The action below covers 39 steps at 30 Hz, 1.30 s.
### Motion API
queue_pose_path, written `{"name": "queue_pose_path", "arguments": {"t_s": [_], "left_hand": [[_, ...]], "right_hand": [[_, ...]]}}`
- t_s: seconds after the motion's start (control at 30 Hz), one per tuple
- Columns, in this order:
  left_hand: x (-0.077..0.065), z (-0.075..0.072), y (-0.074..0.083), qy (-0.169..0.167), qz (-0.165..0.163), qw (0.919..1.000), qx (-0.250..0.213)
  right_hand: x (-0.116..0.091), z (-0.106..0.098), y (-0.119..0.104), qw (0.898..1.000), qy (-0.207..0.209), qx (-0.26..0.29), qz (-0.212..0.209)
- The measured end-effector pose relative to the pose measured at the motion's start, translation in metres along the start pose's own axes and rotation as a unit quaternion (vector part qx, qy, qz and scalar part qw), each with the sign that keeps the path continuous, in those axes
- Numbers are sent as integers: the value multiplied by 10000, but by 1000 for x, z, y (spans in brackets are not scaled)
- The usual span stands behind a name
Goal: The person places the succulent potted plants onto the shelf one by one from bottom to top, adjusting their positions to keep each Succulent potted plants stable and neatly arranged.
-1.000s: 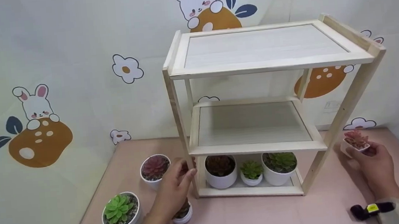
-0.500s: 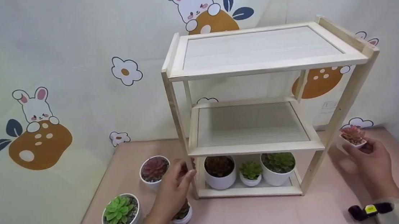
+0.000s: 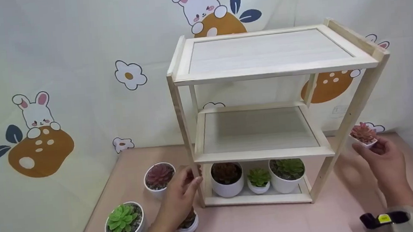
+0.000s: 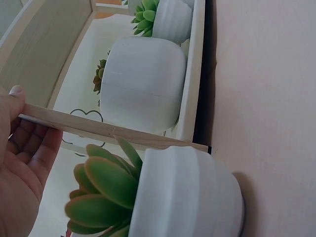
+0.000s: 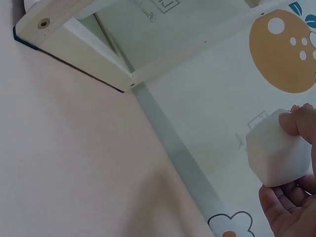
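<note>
My left hand [image 3: 179,193] grips the front left post of a three-tier wooden shelf [image 3: 262,155], thumb on one side and fingers behind, as the left wrist view shows. My right hand [image 3: 386,160] pinches a small white pot with a pink succulent [image 3: 364,133], held up beside the shelf's right side. In the right wrist view, the faceted white pot [image 5: 276,153] sits between thumb and fingers. On the bottom tier stand a brown potted succulent [image 3: 227,177], a small green one [image 3: 258,179] and a larger green one [image 3: 287,174].
Left of the shelf stand a dark red potted succulent [image 3: 159,176], a bright green one [image 3: 124,222] and a small one [image 3: 189,224] partly hidden by my left hand. A pink-covered table [image 3: 261,225] bears everything. A printed cloth wall [image 3: 90,115] closes the back.
My right hand has raised the pink succulent a little, away from its shadow on the table. My left hand stays on the post. The whole head view has shifted slightly.
</note>
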<state>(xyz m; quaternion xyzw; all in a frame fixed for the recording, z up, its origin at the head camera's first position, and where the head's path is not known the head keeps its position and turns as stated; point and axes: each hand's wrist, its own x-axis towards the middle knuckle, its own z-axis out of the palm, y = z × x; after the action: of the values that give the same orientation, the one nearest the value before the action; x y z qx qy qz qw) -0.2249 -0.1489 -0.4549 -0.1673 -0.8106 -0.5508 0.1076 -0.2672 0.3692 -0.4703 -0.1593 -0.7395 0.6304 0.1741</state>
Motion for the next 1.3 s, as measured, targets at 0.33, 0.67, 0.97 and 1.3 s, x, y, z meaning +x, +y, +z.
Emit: {"name": "queue_pose_path", "arguments": {"t_s": [0.33, 0.67, 0.97, 1.3], "left_hand": [[-2, -2, 1, 12, -38, 10000, 52], [-1, -3, -3, 62, 121, 9999, 95], [-1, -3, -2, 50, -16, 9999, 98], [0, 0, -2, 55, 79, 9999, 61]], "right_hand": [[-16, 8, -27, 9989, -126, -129, -433], [-25, 9, -40, 9969, -336, 104, -702], [-38, 11, -51, 9833, -524, 1454, -958], [-57, 7, -66, 9806, -608, 1593, -963]]}}
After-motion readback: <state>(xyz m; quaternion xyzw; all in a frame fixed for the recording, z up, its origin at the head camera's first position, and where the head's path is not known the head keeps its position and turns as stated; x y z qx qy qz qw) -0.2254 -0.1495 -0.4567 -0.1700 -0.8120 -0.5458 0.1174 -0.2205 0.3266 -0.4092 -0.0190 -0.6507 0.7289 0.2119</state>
